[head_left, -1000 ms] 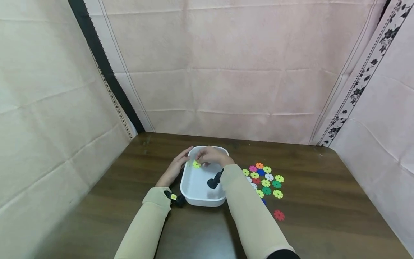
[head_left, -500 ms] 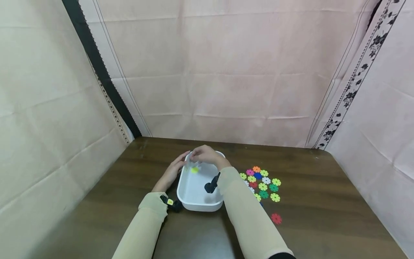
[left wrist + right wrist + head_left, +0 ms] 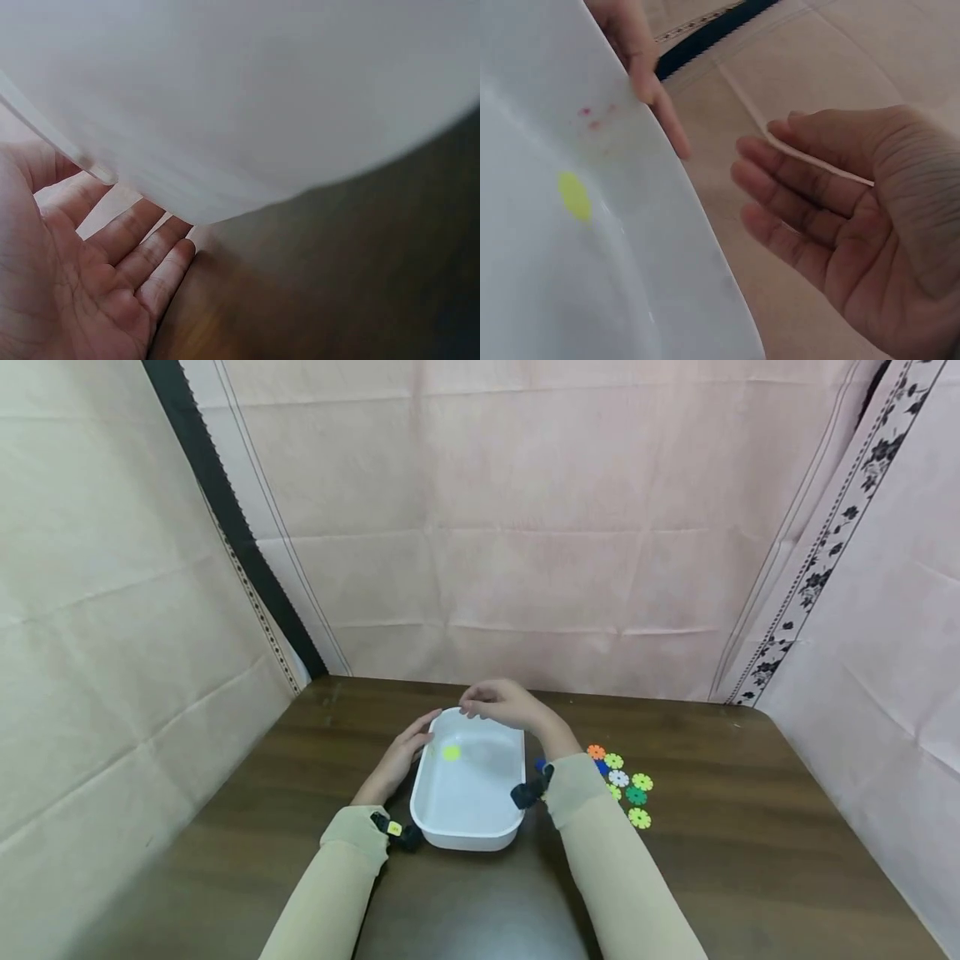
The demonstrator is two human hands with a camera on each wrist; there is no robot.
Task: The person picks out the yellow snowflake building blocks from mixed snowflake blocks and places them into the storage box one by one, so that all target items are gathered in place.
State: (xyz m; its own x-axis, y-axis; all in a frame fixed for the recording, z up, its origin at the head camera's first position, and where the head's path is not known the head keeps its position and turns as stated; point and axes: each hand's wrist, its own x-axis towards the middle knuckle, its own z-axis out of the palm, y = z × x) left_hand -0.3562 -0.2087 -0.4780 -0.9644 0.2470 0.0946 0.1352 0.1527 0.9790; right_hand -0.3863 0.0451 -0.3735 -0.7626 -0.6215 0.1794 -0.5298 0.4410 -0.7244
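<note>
A white rectangular tray [image 3: 468, 793] sits on the table, with one yellow-green flower-shaped piece [image 3: 451, 752] lying on its floor near the far left. My left hand [image 3: 399, 760] holds the tray's left rim, thumb over the edge and fingers [image 3: 142, 244] along the outer wall. Over the tray's far right corner is my right hand [image 3: 510, 704], its fingers [image 3: 795, 180] loosely bent with nothing between them. Right of the tray lie several coloured flower-shaped pieces [image 3: 618, 778], partly hidden behind my right forearm.
The brown wooden table [image 3: 750, 827] extends on both sides of the tray. Pale cloth [image 3: 555, 552] hangs behind the table and at both sides. A black wrist camera [image 3: 529, 791] on my right arm overlaps the tray's right rim.
My right hand has let go of the yellow-green flower-shaped piece in the tray and moved up and to the right. My left hand stays at the rim.
</note>
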